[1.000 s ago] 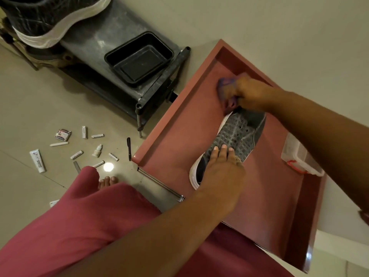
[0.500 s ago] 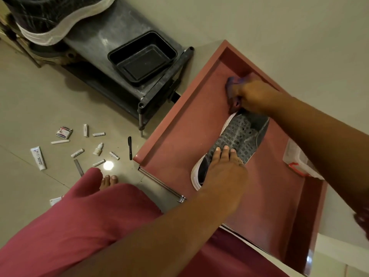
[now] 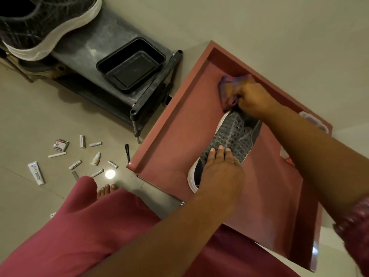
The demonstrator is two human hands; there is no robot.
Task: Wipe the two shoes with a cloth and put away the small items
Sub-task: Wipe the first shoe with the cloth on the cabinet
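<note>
A grey mesh shoe (image 3: pixel 231 136) with a white sole lies on the red table (image 3: pixel 179 132). My left hand (image 3: pixel 217 170) rests on its heel half, fingers straight across the upper. My right hand (image 3: pixel 253 100) grips a bunched purple cloth (image 3: pixel 229 88) at the shoe's toe. A second shoe (image 3: pixel 46 27), black with a white sole, sits on the dark rack at the top left. Several small items lie scattered on the floor: a tube (image 3: pixel 37 172), a small box (image 3: pixel 60 145), a dropper bottle (image 3: pixel 96 158), a black pen (image 3: pixel 127 152).
An empty black tray (image 3: pixel 159 58) sits on the dark rack (image 3: pixel 79 47) beside the table. A clear plastic container (image 3: pixel 313 120) stands at the table's right edge, partly hidden by my right arm. My bare foot (image 3: pixel 106 190) is on the floor near the items.
My right hand with the cloth has shifted slightly along the shoe's toe. My left hand has stayed on the shoe.
</note>
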